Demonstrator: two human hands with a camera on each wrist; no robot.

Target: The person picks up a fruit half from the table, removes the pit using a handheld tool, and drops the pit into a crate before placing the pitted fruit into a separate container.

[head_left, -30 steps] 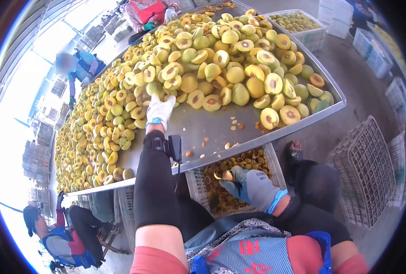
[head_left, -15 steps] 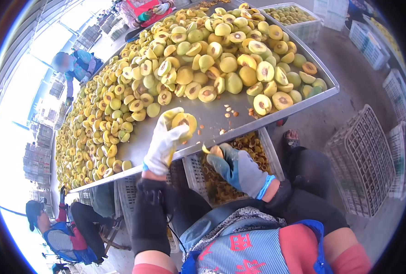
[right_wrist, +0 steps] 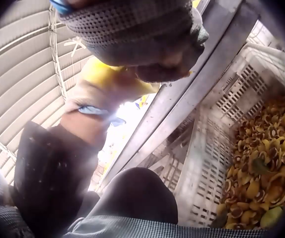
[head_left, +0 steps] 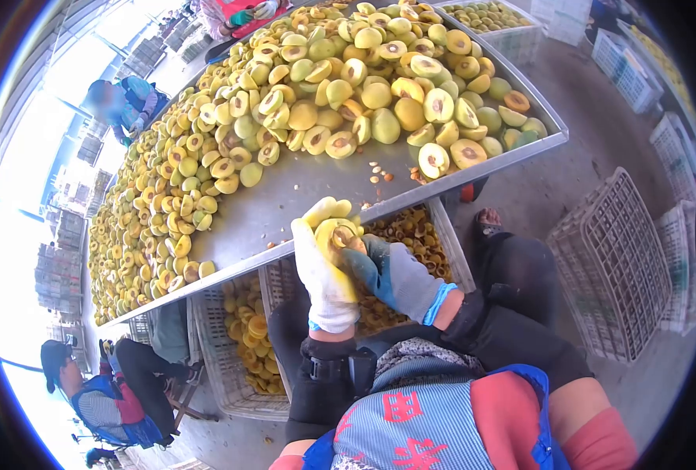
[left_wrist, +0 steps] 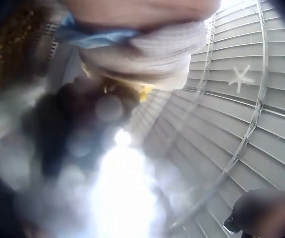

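Left grip (head_left: 326, 270), white-and-yellow glove, is closed round a halved yellow peach (head_left: 336, 233), cut face up. The half is held just off the near edge of the long metal worktop (head_left: 285, 204), above a white slatted plastic crate (head_left: 451, 252) of pits and scraps. Right grip (head_left: 391, 274), grey-and-blue glove, has its fingers curled and its tips touching the peach's cut face; cannot tell whether it clamps anything. A heap of halved yellow-green peaches (head_left: 348, 86) covers the worktop's far side, well apart from both grips. The left wrist view is blurred.
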